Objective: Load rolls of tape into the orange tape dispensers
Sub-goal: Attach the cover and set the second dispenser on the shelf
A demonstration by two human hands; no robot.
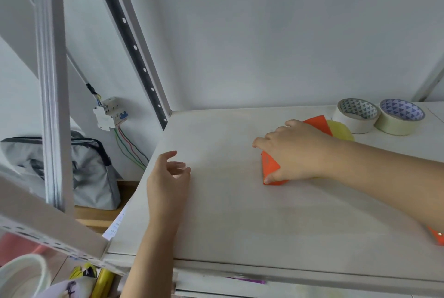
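Observation:
An orange tape dispenser (270, 168) lies on the white shelf (228, 213), and my right hand (292, 151) grips it from above. A yellowish roll of tape (342, 130) shows at the dispenser's far end, partly hidden by my hand. Two more tape rolls stand at the back right: a white one (355, 116) and a pale yellow one (400, 117). My left hand (168, 177) hovers over the shelf to the left, fingers loosely curled and holding nothing. A second orange piece (437, 236) peeks out below my right forearm at the right edge.
A perforated black shelf upright (134, 47) rises at the shelf's back left corner, and a white post (51, 81) stands nearer. A grey bag (79, 170) sits on the floor to the left, below a wired circuit breaker (108, 113). A white bowl (22, 276) is at bottom left.

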